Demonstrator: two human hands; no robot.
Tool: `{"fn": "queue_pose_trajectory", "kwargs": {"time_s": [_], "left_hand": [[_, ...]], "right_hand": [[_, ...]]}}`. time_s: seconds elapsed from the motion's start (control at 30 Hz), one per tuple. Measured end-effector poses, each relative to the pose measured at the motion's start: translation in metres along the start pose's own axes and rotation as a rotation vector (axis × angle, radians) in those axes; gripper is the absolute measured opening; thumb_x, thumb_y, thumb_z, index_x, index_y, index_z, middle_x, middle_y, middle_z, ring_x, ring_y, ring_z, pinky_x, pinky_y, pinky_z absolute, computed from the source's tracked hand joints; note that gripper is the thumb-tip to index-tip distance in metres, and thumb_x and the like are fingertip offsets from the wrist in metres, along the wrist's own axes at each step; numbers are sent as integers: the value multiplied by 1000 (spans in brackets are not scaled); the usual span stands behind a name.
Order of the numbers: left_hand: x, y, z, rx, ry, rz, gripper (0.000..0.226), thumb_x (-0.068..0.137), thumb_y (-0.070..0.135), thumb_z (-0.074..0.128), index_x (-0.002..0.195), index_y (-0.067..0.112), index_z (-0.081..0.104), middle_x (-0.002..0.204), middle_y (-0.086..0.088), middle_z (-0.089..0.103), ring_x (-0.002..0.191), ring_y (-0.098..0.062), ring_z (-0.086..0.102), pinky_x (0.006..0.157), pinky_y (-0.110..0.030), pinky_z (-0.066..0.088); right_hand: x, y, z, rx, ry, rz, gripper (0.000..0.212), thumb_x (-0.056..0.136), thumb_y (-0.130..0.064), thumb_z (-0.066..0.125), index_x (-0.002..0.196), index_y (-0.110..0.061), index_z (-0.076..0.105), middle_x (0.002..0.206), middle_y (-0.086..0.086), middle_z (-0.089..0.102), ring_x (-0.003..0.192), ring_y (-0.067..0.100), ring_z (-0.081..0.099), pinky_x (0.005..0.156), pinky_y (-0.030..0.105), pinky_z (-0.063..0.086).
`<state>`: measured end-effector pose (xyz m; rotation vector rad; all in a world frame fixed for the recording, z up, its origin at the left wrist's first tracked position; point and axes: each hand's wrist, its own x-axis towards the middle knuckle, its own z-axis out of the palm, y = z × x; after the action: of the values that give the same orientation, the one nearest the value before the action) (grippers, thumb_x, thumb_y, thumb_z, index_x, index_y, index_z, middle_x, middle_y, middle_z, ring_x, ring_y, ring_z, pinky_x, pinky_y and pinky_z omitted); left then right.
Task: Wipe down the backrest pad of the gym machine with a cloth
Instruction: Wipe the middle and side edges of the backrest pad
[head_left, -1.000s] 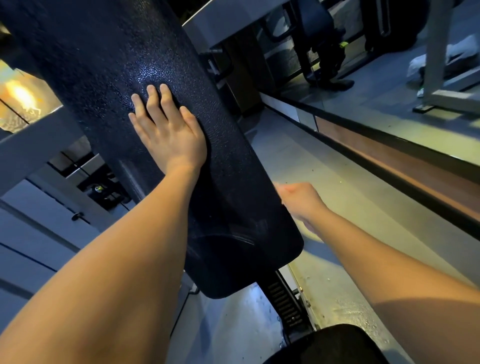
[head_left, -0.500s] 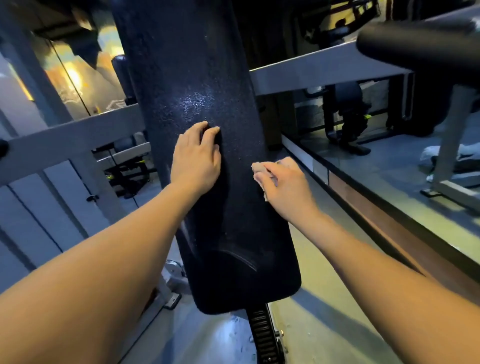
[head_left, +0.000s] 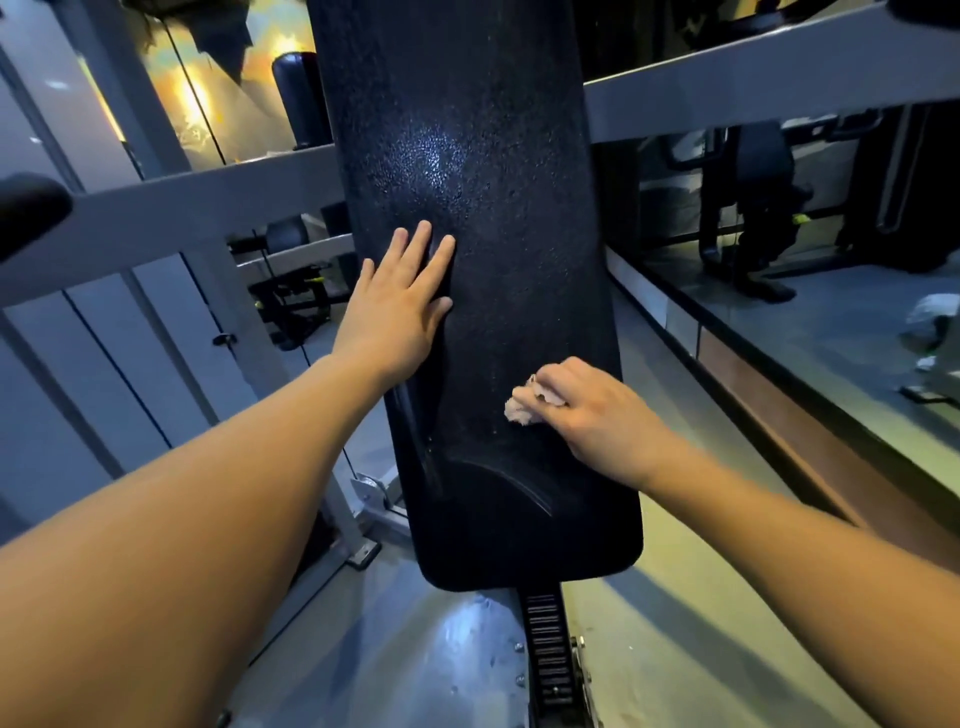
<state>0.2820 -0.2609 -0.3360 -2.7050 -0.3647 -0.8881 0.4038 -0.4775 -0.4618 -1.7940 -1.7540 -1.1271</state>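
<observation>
The backrest pad (head_left: 483, 260) stands upright before you, and the cloth (head_left: 524, 408) is pressed on it near its right edge, in the lower half. Your right hand (head_left: 597, 410) holds the bunched cloth closed in its fingers, while your left hand (head_left: 400, 306) lies flat and open at the left edge. I judge the wiping is only partly done: the upper part and bottom corners are probably left.

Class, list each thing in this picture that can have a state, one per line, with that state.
left hand: open, flat on the pad
right hand: shut on the cloth
cloth: bunched, pressed against the pad
backrest pad: upright, glossy patch near the middle
</observation>
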Motion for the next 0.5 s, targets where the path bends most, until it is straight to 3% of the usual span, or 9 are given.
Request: {"fn": "queue_pose_trajectory", "kwargs": {"time_s": [0.07,0.13,0.23,0.3,0.37,0.5], "left_hand": [[0,0,0,-3,-3,2,63,108,36,41,163,24,13,171,-2,2,157,-27,-1,124,-54,12],[0,-1,0,-2,4,-1,63,108,37,40,163,25,13,171,-2,2,157,-27,0,124,-53,12],[-1,-1,2,6,25,7,63,107,36,41,163,24,14,171,-2,4,157,-28,2,124,-54,14],[-1,-1,4,7,28,4,63,107,37,40,163,24,14,171,-2,3,157,-27,2,124,-54,13],[-1,-2,6,15,32,3,63,107,37,39,163,25,12,171,-1,3,157,-27,1,124,-53,13],[0,-4,10,14,50,4,63,108,37,39,163,26,12,171,0,3,158,-26,1,124,-52,12]], "right_hand": [[28,24,-9,-57,56,62,27,96,0,56,121,1,66,101,19,61,81,35,54,64,45,51],[64,42,-18,-113,196,241,34,89,6,63,123,3,64,103,22,60,84,38,55,65,49,52],[101,48,-26,-98,314,473,45,87,5,66,131,-1,58,110,21,58,92,39,54,79,49,51],[104,42,-22,-87,368,474,34,94,-4,65,127,0,60,108,21,59,90,39,54,81,48,50],[97,40,-22,-94,376,424,19,99,-13,63,111,1,64,102,21,57,87,38,54,75,49,51],[102,58,-35,-190,346,365,27,102,-29,58,105,-3,63,102,18,56,85,36,55,66,45,49]]}}
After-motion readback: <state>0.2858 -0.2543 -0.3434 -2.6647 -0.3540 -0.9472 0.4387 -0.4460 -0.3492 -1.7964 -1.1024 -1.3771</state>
